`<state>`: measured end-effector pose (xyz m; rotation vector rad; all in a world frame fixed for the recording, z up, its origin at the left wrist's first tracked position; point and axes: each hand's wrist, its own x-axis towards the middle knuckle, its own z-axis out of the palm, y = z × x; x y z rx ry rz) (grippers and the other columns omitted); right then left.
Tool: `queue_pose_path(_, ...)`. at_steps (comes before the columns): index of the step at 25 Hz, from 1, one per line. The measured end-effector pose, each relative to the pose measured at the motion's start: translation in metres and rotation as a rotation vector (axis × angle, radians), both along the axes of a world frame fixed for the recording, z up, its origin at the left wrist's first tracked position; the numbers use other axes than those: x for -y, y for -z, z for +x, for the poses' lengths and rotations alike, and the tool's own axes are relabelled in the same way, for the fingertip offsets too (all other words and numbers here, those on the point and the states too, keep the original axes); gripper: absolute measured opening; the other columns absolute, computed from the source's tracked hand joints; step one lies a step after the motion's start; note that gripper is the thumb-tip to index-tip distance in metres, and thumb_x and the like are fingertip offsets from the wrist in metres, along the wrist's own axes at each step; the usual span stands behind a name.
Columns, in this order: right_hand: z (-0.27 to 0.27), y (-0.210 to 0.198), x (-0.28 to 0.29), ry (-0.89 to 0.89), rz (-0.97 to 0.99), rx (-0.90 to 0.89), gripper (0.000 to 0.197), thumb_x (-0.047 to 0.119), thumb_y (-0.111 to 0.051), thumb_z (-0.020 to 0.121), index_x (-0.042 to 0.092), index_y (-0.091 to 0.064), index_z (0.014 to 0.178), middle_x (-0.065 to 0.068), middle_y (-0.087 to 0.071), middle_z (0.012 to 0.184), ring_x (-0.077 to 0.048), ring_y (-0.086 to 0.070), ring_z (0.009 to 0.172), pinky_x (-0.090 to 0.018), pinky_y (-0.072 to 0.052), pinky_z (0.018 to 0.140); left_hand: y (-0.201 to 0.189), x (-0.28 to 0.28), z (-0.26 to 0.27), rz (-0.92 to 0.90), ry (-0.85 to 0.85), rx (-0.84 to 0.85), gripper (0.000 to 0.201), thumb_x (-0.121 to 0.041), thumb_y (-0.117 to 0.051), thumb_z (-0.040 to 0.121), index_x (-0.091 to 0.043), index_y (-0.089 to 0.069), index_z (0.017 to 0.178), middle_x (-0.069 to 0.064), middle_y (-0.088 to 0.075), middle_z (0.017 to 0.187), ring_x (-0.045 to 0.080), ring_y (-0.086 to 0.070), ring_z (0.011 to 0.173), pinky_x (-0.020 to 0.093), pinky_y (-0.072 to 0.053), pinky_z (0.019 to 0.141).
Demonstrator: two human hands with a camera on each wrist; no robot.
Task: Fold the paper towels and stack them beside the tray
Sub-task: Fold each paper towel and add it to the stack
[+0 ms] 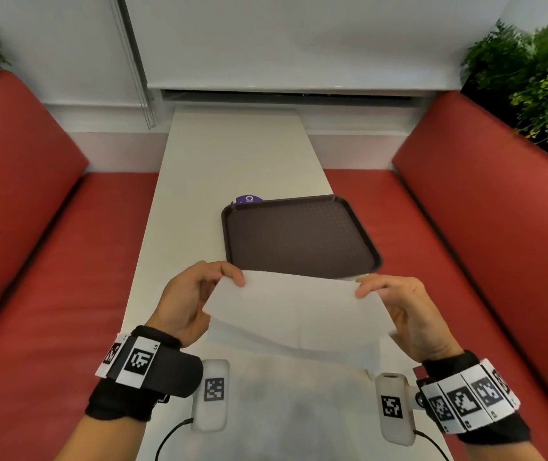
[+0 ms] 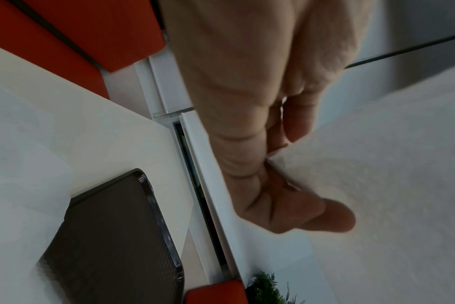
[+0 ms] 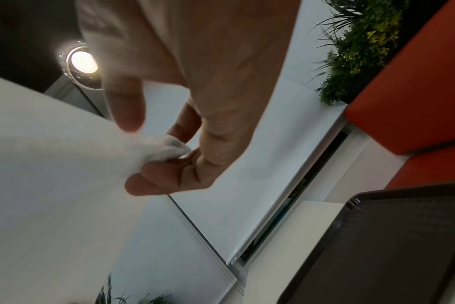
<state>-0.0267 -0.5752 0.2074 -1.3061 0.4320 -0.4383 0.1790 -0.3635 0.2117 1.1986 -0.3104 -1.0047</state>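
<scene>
1. My left hand and right hand each have a pinching grip on a corner of the paper towel.
2. It hangs just in front of the tray, hiding the tabletop beneath.
3. Only the right wrist view shows a ceiling lamp.

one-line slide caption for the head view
Both hands, left hand and right hand, pinch a white paper towel above the table, just before the brown tray.

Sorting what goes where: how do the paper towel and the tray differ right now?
The paper towel is white, thin and limp; the tray is dark brown and rigid. The towel is held above the table, pinched by the left hand and right hand; the tray lies flat, untouched.
</scene>
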Motion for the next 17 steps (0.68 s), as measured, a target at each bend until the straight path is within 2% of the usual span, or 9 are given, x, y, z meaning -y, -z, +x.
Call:
queue_pose_path(2,-0.005,0.006,-0.005,0.037,0.049,-0.058,0.033,0.036,-0.071,0.071,0.003,-0.073,0.065,-0.011,-0.070,0.081,-0.023,-0.066,0.067,-0.027,-0.053,0.055,0.007,-0.001,-0.001,0.023,0.065,0.071,0.020,-0.022,-0.063,0.063,-0.007,-0.063,0.075,0.009,-0.065,0.083,0.024,-0.065,0.073,0.028,-0.053,0.055)
queue_pose_path(3,-0.008,0.016,-0.005,0.067,-0.005,-0.115,0.037,0.042,-0.079,0.068,0.006,-0.074,0.066,-0.008,-0.072,0.081,-0.022,-0.067,0.068,-0.028,-0.054,0.056,0.013,-0.002,-0.003,0.066,0.121,0.143,0.020,-0.017,-0.071,0.064,-0.007,-0.065,0.081,0.008,-0.068,0.085,0.024,-0.067,0.075,0.029,-0.055,0.058)
queue_pose_path(4,-0.013,0.027,-0.005,0.111,-0.086,-0.186,0.034,0.040,-0.084,0.065,0.007,-0.075,0.070,-0.007,-0.073,0.083,-0.022,-0.067,0.072,-0.029,-0.055,0.060,0.020,-0.002,-0.005,0.135,0.191,0.211,0.021,-0.009,-0.076,0.067,-0.007,-0.065,0.085,0.008,-0.069,0.086,0.025,-0.068,0.075,0.029,-0.056,0.060)
queue_pose_path(6,-0.025,0.056,-0.008,0.191,-0.189,-0.316,0.009,0.017,-0.081,0.070,0.010,-0.076,0.074,-0.007,-0.074,0.086,-0.023,-0.067,0.073,-0.033,-0.054,0.066,0.038,0.004,-0.011,0.334,0.262,0.332,0.014,0.001,-0.073,0.074,-0.005,-0.066,0.085,0.010,-0.070,0.082,0.025,-0.070,0.068,0.027,-0.055,0.060)
queue_pose_path(7,-0.034,0.071,-0.010,0.229,-0.206,-0.378,0.005,0.008,-0.079,0.073,0.012,-0.076,0.075,-0.008,-0.074,0.085,-0.025,-0.066,0.069,-0.033,-0.054,0.064,0.050,0.012,-0.014,0.413,0.272,0.407,0.010,0.002,-0.071,0.076,-0.005,-0.067,0.083,0.010,-0.070,0.080,0.022,-0.070,0.065,0.025,-0.053,0.060)
queue_pose_path(10,-0.064,0.114,-0.013,0.328,-0.184,-0.531,0.013,0.000,-0.075,0.076,0.014,-0.075,0.074,-0.018,-0.069,0.085,-0.025,-0.065,0.063,-0.035,-0.057,0.059,0.088,0.055,-0.023,0.528,0.293,0.667,0.010,-0.003,-0.068,0.078,-0.012,-0.070,0.076,0.005,-0.072,0.085,0.012,-0.068,0.059,0.015,-0.048,0.061)
queue_pose_path(13,-0.088,0.136,-0.001,0.466,-0.128,-0.646,0.015,-0.002,-0.073,0.078,0.012,-0.074,0.077,-0.013,-0.066,0.084,-0.018,-0.063,0.060,-0.044,-0.059,0.064,0.117,0.112,-0.037,0.539,0.345,0.792,0.017,-0.004,-0.064,0.082,-0.019,-0.071,0.088,0.002,-0.071,0.099,0.010,-0.065,0.066,0.010,-0.046,0.065)
queue_pose_path(15,-0.100,0.143,0.016,0.531,-0.135,-0.694,0.018,0.000,-0.072,0.080,0.017,-0.073,0.080,-0.007,-0.061,0.083,-0.011,-0.061,0.052,-0.036,-0.059,0.062,0.130,0.153,-0.049,0.526,0.387,0.845,0.023,-0.004,-0.060,0.084,-0.017,-0.071,0.099,0.003,-0.070,0.106,0.017,-0.066,0.078,0.014,-0.046,0.073)
queue_pose_path(17,-0.108,0.150,0.036,0.573,-0.190,-0.734,0.024,0.003,-0.072,0.080,0.026,-0.070,0.079,-0.004,-0.060,0.079,-0.009,-0.060,0.047,-0.023,-0.055,0.056,0.142,0.191,-0.058,0.524,0.456,0.912,0.030,-0.005,-0.057,0.086,-0.015,-0.067,0.112,0.002,-0.065,0.117,0.023,-0.064,0.095,0.016,-0.043,0.084)
